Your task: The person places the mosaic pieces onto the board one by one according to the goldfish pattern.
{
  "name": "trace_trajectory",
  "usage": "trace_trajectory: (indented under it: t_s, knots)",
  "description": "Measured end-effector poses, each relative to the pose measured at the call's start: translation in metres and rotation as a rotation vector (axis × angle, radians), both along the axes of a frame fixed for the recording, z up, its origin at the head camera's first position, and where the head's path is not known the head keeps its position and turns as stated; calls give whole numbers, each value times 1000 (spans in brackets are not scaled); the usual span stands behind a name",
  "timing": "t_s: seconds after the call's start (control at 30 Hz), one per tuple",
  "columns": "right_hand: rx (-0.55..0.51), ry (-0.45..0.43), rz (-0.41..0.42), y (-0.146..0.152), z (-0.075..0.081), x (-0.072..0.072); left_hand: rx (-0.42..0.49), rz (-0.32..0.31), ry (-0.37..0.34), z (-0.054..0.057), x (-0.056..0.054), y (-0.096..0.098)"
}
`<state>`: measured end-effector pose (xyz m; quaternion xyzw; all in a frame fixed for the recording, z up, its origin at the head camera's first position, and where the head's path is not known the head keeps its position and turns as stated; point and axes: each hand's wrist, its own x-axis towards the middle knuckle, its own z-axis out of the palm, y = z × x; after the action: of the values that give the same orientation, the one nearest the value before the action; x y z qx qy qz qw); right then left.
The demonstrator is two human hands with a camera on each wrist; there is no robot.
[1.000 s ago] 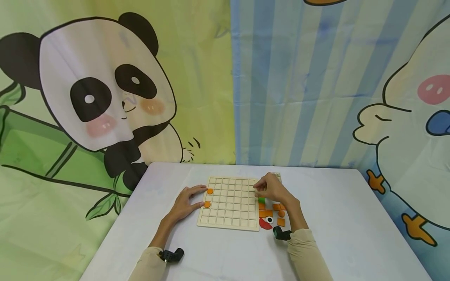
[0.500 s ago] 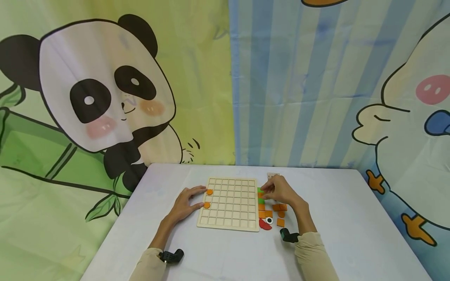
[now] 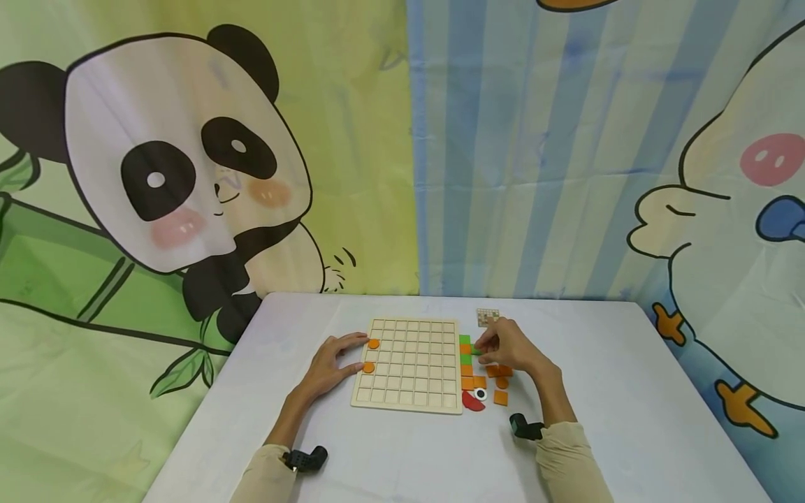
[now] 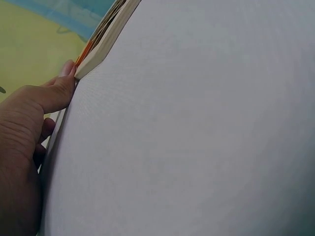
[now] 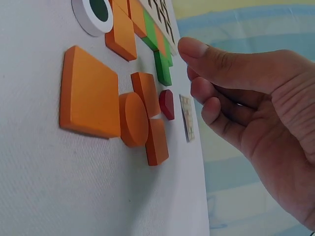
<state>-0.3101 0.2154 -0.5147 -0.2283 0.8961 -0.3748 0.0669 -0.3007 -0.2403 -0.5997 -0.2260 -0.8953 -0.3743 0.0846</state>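
A pale wooden grid board (image 3: 409, 365) lies on the table with orange discs (image 3: 374, 344) in its left column. My left hand (image 3: 328, 367) touches the board's left edge with thumb and fingers spread; in the left wrist view the thumb (image 4: 59, 91) rests at the board's corner. To the right of the board, my right hand (image 3: 508, 344) hovers by a green tile (image 3: 475, 349). In the right wrist view its fingers are loosely bent, with nothing visible between them, and that green tile (image 5: 162, 68) lies apart from the thumb.
Beside the board's right edge lie several green and orange tiles (image 3: 467, 383), a red rounded piece (image 3: 473, 402), an eye disc (image 3: 481, 394) and an orange square (image 3: 500, 398). A small patterned card (image 3: 487, 317) is behind. A dark red piece (image 5: 167, 104) shows in the right wrist view.
My right hand has moved right, from the board's right edge to beyond the column of tiles, uncovering green and orange tiles there. The left hand stays at the board's edge.
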Motion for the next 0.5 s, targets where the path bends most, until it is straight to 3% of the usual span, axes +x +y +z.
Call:
trace_trajectory:
  t_s: [0.5]
  knots:
    - [14, -26, -3, 13, -6, 8, 2, 10, -4, -1, 0, -1]
